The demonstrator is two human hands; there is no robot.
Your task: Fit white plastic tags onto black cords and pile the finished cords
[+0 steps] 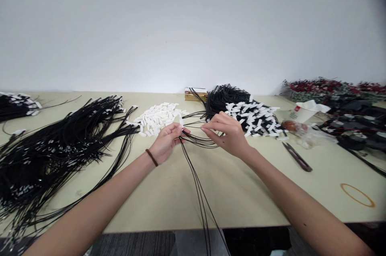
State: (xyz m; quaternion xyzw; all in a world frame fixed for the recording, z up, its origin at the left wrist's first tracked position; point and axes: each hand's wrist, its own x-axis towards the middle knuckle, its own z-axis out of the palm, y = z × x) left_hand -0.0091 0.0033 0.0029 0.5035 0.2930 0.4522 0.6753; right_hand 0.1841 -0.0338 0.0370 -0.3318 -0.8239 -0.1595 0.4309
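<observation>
My left hand (167,139), with a brown band at the wrist, is closed on a bunch of thin black cables (197,179). Some of these hang down past the table's front edge, while others curve off to the right. A small white piece (181,120) stands up at its fingertips. The thumb and forefinger of my right hand (230,133) pinch one thin black cable that runs across from the left hand. Behind the left hand lies a heap of small white connector housings (158,116). Its fingers partly cover how the cables and white piece meet.
A large pile of black cables (60,139) spreads over the left side. Behind my right hand are bundled cables with white ends (256,117). Farther right lie a paper cup (304,110), a plastic bag (310,135), snips (297,156) and a yellow rubber band (357,195).
</observation>
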